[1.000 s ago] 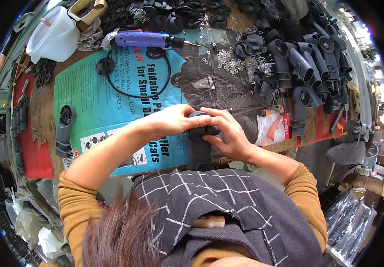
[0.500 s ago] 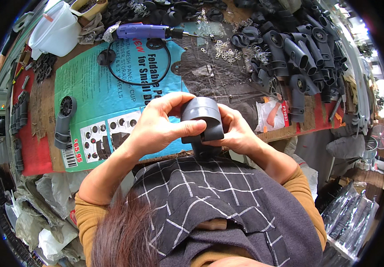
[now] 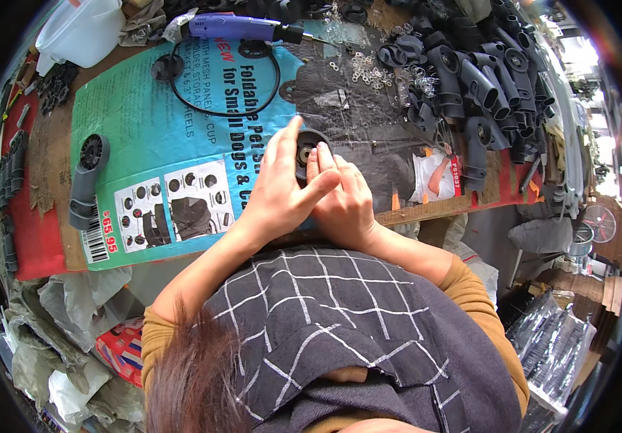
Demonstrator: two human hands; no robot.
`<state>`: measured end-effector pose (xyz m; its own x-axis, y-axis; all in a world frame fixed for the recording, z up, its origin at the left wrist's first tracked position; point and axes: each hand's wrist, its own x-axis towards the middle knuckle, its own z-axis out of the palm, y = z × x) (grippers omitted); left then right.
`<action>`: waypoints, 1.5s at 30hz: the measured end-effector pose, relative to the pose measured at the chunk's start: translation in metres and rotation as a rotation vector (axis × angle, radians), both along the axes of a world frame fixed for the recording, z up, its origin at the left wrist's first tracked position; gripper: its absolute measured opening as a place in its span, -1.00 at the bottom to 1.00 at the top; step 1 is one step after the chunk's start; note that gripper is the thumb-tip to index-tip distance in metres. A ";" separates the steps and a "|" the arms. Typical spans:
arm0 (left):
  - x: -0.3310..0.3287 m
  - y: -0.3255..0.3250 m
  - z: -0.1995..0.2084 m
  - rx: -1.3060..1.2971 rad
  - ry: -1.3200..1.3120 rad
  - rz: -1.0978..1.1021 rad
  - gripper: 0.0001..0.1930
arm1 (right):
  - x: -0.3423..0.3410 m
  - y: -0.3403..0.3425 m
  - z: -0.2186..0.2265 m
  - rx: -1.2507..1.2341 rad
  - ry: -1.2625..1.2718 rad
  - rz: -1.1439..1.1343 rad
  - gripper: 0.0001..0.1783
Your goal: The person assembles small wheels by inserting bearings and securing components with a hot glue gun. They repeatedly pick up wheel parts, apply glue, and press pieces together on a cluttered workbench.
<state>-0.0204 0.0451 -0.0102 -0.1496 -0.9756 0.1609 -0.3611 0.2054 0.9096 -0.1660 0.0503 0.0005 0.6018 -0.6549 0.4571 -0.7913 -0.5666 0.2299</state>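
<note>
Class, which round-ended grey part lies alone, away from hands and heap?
The grey part on the printed sheet's green end, left of the hands; another is at the hands, others crowd the heap at right.

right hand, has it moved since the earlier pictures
Yes, to the left. The right hand is now almost directly below the tip of the purple screwdriver in the picture; earlier it was farther right of that tip.

We look steeply down from the person's head [image 3: 199,361]; we face the left hand [image 3: 278,184] and right hand [image 3: 347,200], close, over the workbench [image 3: 50,169].
</note>
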 end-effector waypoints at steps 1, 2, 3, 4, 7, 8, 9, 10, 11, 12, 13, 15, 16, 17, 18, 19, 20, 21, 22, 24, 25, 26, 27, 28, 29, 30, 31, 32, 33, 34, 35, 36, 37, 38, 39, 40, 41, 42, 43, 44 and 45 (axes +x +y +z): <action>-0.007 -0.007 -0.005 -0.075 -0.030 0.045 -0.06 | -0.004 0.001 0.004 0.090 -0.107 0.039 -0.64; -0.008 -0.012 -0.008 -0.084 0.006 0.060 -0.12 | -0.009 0.000 0.008 0.200 -0.207 0.064 -0.65; -0.010 -0.018 -0.009 -0.131 0.028 0.064 -0.18 | -0.013 -0.002 0.012 0.312 -0.300 0.092 -0.67; -0.009 -0.024 -0.010 -0.146 0.032 0.063 -0.29 | -0.018 -0.009 0.016 0.371 -0.452 0.141 -0.65; -0.005 -0.028 -0.010 -0.118 0.040 0.015 -0.38 | -0.027 -0.030 0.020 0.859 -0.969 -0.119 -0.64; -0.004 -0.028 -0.009 -0.113 0.028 0.006 -0.38 | -0.028 -0.040 0.019 0.916 -0.935 -0.145 -0.63; -0.004 -0.028 -0.008 -0.110 0.017 -0.008 -0.38 | -0.029 -0.051 0.018 1.225 -1.036 -0.218 -0.60; -0.004 -0.027 -0.007 -0.139 0.011 -0.019 -0.39 | -0.030 -0.054 0.017 1.431 -1.142 -0.200 -0.54; -0.004 -0.027 -0.007 -0.145 0.002 -0.027 -0.38 | -0.031 -0.059 0.016 1.630 -1.229 -0.245 -0.49; -0.004 -0.027 -0.006 -0.138 -0.001 -0.030 -0.37 | -0.028 -0.064 0.014 1.593 -1.148 -0.271 -0.49; -0.004 -0.028 -0.005 -0.128 -0.004 -0.033 -0.37 | -0.030 -0.067 0.014 1.627 -1.100 -0.233 -0.53; -0.005 -0.028 -0.003 -0.112 0.024 -0.027 -0.36 | -0.028 -0.072 0.013 1.628 -1.034 -0.222 -0.58; -0.006 -0.029 -0.003 -0.101 0.023 -0.039 -0.37 | -0.027 -0.073 0.013 1.607 -1.021 -0.201 -0.57; -0.005 -0.029 -0.003 -0.088 0.021 -0.054 -0.37 | -0.027 -0.074 0.013 1.543 -0.913 -0.185 -0.55; -0.006 -0.030 -0.002 -0.053 0.042 -0.044 -0.39 | -0.026 -0.075 0.013 1.502 -0.869 -0.172 -0.54; -0.006 -0.030 -0.002 -0.015 0.063 -0.038 -0.40 | -0.025 -0.075 0.012 1.462 -0.829 -0.164 -0.53; -0.005 -0.030 -0.002 0.023 0.082 -0.033 -0.41 | -0.024 -0.075 0.012 1.435 -0.816 -0.178 -0.53; -0.005 -0.030 -0.001 -0.001 0.070 -0.035 -0.42 | -0.022 -0.075 0.012 1.405 -0.798 -0.185 -0.53; -0.005 -0.030 -0.001 -0.027 0.056 -0.034 -0.43 | -0.020 -0.073 0.012 1.375 -0.772 -0.212 -0.53; -0.005 -0.030 0.001 -0.012 0.050 -0.035 -0.45 | -0.017 -0.071 0.013 1.366 -0.747 -0.219 -0.59; -0.005 -0.030 0.001 0.021 0.059 -0.036 -0.45 | -0.017 -0.071 0.014 1.354 -0.738 -0.225 -0.62; -0.006 -0.029 0.002 0.022 0.082 -0.028 -0.46 | -0.016 -0.072 0.017 1.443 -0.767 -0.255 -0.61; -0.007 -0.028 0.003 0.041 0.066 -0.031 -0.47 | -0.017 -0.074 0.020 1.527 -0.812 -0.285 -0.61; -0.009 -0.028 0.004 0.025 0.064 -0.022 -0.47 | -0.019 -0.078 0.023 1.636 -0.857 -0.302 -0.61; -0.009 -0.028 0.004 0.005 0.061 -0.010 -0.47 | -0.020 -0.085 0.026 1.658 -0.772 -0.262 -0.54; -0.010 -0.028 0.004 -0.004 0.060 -0.006 -0.46 | -0.024 -0.096 0.031 1.486 -0.721 -0.190 -0.49; -0.010 -0.026 0.004 0.011 0.083 0.016 -0.42 | -0.028 -0.107 0.035 1.321 -0.652 -0.171 -0.45; -0.010 -0.025 0.004 -0.002 0.075 0.028 -0.42 | -0.032 -0.116 0.037 1.115 -0.660 -0.137 -0.40; -0.010 -0.024 0.003 0.011 0.060 0.030 -0.42 | -0.034 -0.128 0.037 1.007 -0.427 -0.034 -0.46; -0.010 -0.023 0.003 0.003 0.055 0.030 -0.41 | -0.034 -0.139 0.034 1.191 -0.530 -0.038 -0.50; -0.009 -0.023 0.002 -0.007 0.050 0.027 -0.40 | -0.035 -0.152 0.030 1.384 -0.652 0.036 -0.55; -0.009 -0.023 0.002 -0.037 0.051 0.031 -0.39 | -0.037 -0.168 0.027 1.176 -0.622 -0.068 -0.63; -0.009 -0.022 0.001 -0.015 0.053 0.031 -0.39 | -0.040 -0.180 0.022 0.967 -0.602 -0.105 -0.71; -0.008 -0.022 0.001 -0.013 0.060 0.036 -0.38 | -0.043 -0.187 0.015 0.725 -0.555 -0.223 -0.80; -0.008 -0.022 0.000 -0.013 0.068 0.038 -0.38 | -0.044 -0.195 0.008 0.675 -0.502 -0.280 -0.84; -0.008 -0.022 0.000 -0.020 0.068 0.033 -0.39 | -0.045 -0.198 0.000 0.565 -0.449 -0.216 -0.84; -0.008 -0.023 0.000 -0.026 0.077 0.031 -0.39 | -0.045 -0.201 -0.007 0.470 -0.381 -0.198 -0.84; -0.008 -0.023 0.000 -0.029 0.084 0.028 -0.39 | -0.046 -0.203 -0.012 0.441 -0.397 -0.187 -0.86; -0.008 -0.024 -0.001 -0.028 0.089 0.027 -0.39 | -0.046 -0.205 -0.016 0.421 -0.416 -0.160 -0.86; -0.008 -0.024 -0.001 -0.020 0.106 0.028 -0.40 | -0.047 -0.205 -0.019 0.434 -0.416 -0.156 -0.86; -0.008 -0.024 -0.001 -0.029 0.105 0.029 -0.40 | -0.047 -0.206 -0.022 0.446 -0.417 -0.153 -0.85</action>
<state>-0.0286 0.0213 -0.0115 -0.1017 -0.9741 0.2020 -0.2703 0.2225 0.9367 -0.2131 -0.1560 -0.0213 0.3160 -0.9014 0.2958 -0.8431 -0.4098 -0.3481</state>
